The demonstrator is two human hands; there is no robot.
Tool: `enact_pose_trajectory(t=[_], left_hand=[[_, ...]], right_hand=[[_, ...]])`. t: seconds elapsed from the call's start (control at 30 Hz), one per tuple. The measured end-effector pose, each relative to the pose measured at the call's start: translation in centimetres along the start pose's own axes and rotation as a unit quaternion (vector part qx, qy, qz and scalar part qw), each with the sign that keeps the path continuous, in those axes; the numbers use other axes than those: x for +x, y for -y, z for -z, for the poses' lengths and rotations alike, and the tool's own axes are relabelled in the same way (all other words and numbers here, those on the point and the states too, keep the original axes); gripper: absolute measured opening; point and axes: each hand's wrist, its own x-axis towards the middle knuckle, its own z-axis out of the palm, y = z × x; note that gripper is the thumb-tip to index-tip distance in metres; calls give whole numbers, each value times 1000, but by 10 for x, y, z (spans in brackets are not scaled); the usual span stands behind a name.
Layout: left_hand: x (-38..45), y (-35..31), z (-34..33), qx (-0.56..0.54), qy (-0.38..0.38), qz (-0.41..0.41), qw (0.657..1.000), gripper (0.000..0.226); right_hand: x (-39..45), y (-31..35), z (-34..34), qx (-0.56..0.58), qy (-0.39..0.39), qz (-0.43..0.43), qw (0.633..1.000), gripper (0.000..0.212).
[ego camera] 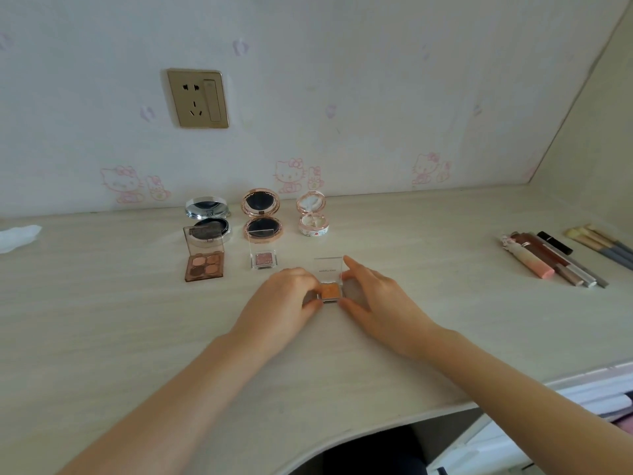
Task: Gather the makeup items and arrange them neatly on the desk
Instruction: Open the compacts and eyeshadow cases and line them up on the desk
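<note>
A small clear eyeshadow pot with an orange pan stands on the pale desk, its lid raised upright. My left hand pinches its left side and my right hand grips its right side, one finger on the lid's edge. Behind it, a brown four-colour palette and a small pink glitter pot stand open in a row. Three open round compacts line the wall: silver, rose-gold and white floral.
Lip tubes and pencils lie side by side at the right, with several brushes beyond them. A white tissue lies at the far left. A wall socket sits above. The desk's front edge curves at the lower right.
</note>
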Motion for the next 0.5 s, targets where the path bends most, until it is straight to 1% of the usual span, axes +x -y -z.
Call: enact_pose_trajectory(t=[0.1, 0.3, 0.5], left_hand=[[12, 6, 0, 1, -5, 4, 1000, 15], [27, 12, -11, -1, -59, 24, 998, 17], [41, 17, -19, 20, -72, 42, 996, 17]], right_hand=[[18, -5, -1, 7, -3, -7, 1000, 64], [45, -11, -6, 11, -3, -17, 1000, 60], [58, -13, -6, 12, -18, -18, 1000, 53]])
